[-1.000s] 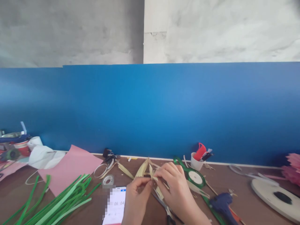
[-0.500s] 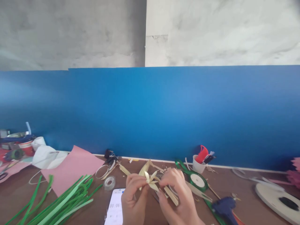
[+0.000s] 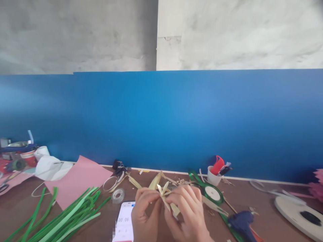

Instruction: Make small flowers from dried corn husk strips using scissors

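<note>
A small pale flower (image 3: 163, 191), its petals apparently of dried corn husk, stands between my two hands. My left hand (image 3: 146, 212) is closed, pinching the flower from the left with thumb and fingertips. My right hand (image 3: 186, 209) is closed at the flower's right side, with its fingertips on a petal. The flower's base is hidden by the fingers. Behind my hands lie loose husk pieces (image 3: 154, 180) and thin scraps. A phone (image 3: 123, 220) showing a timer lies beside my left hand, partly covered by it.
Green pipe cleaners (image 3: 68, 215) and a pink sheet (image 3: 78, 178) lie on the left. A clear tape roll (image 3: 117, 195) is near the phone. To the right are a green ribbon spool (image 3: 213, 194), a white cup (image 3: 214, 177) of tools, a blue glue gun (image 3: 241, 220) and a white disc (image 3: 297, 213).
My right hand has moved left and in to the flower, its fingers now meeting the petals. The left hand keeps its pinch almost in place.
</note>
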A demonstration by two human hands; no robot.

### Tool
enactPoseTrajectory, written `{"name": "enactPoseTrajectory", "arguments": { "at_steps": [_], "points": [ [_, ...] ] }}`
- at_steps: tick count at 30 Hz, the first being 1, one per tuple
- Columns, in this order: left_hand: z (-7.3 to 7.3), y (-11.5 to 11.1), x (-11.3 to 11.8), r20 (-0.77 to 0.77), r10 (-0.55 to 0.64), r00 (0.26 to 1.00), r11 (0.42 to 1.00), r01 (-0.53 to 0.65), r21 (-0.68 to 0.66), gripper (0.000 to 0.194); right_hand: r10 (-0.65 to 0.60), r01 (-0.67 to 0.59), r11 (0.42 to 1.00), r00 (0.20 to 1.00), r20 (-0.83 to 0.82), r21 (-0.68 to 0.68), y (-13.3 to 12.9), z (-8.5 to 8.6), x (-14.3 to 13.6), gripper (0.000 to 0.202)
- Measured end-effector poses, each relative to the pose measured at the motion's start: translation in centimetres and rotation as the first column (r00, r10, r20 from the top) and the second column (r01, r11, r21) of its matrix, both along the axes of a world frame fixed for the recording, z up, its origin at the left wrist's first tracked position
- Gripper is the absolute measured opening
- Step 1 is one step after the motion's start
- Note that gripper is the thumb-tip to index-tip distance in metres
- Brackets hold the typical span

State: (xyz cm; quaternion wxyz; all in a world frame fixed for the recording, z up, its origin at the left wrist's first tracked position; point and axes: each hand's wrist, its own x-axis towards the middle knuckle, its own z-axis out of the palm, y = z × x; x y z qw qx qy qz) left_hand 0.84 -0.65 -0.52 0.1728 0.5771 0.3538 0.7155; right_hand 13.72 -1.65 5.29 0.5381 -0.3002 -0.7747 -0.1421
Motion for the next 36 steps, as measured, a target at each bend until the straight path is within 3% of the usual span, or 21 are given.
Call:
{"name": "enactPoseTrajectory", "arguments": {
  "at_steps": [8,16,22,27,36],
  "points": [
    [-0.3,0.3,0.3,0.108,-0.091,0.99,0.992,0.1,-0.073,0.008,-0.049,0.046,0.998,0.998,-0.048,-0.052,0.2,-0.7,-0.2,0.016],
    [-0.6,0.3,0.4,0.224,-0.132,0.966,0.977,0.165,-0.138,0.005,0.02,-0.019,0.997,1.0,0.01,-0.072,-0.1,-0.4,-0.1,0.017],
    [-0.7,0.8,0.3,0.223,-0.108,0.969,0.988,0.13,-0.088,0.007,0.039,-0.058,0.974,0.995,-0.088,-0.218,0.0,0.0,1.3,0.022],
    [-1.3,1.1,0.4,0.232,-0.113,0.966,0.986,0.139,-0.095,0.007,0.067,-0.077,0.946,0.997,-0.042,-0.313,0.6,0.1,1.7,0.018],
    [-0.8,0.7,0.3,0.211,-0.107,0.972,0.984,0.133,-0.117,0.009,0.088,-0.079,0.971,0.996,0.027,-0.226,0.8,-0.5,0.9,0.02]
  ]
}}
